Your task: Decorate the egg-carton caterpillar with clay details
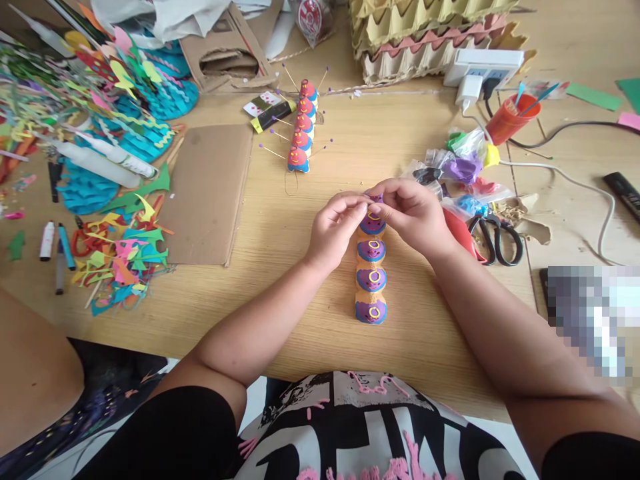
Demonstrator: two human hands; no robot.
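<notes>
A strip of egg carton cups [371,280] painted purple and blue lies lengthwise before me, with small yellow rings and drawn faces on its cups. Over its far end, my left hand [337,227] and my right hand [413,213] meet, thumbs and forefingers pinched close together. Whatever is between the fingertips is too small or hidden to make out. The hands partly cover the farthest cup. Farther off stands a second egg carton strip [303,130], red and blue, with purple-tipped sticks poking out of its sides.
Left are a cardboard sheet [207,193], paper scraps [130,257] and glue bottles [117,157]. Right lie black-handled scissors [500,240], bagged clay [465,167] and an orange cup [515,117]. Egg trays [430,40] and a power strip [483,65] stand behind. Another person's limb [35,373] shows at lower left.
</notes>
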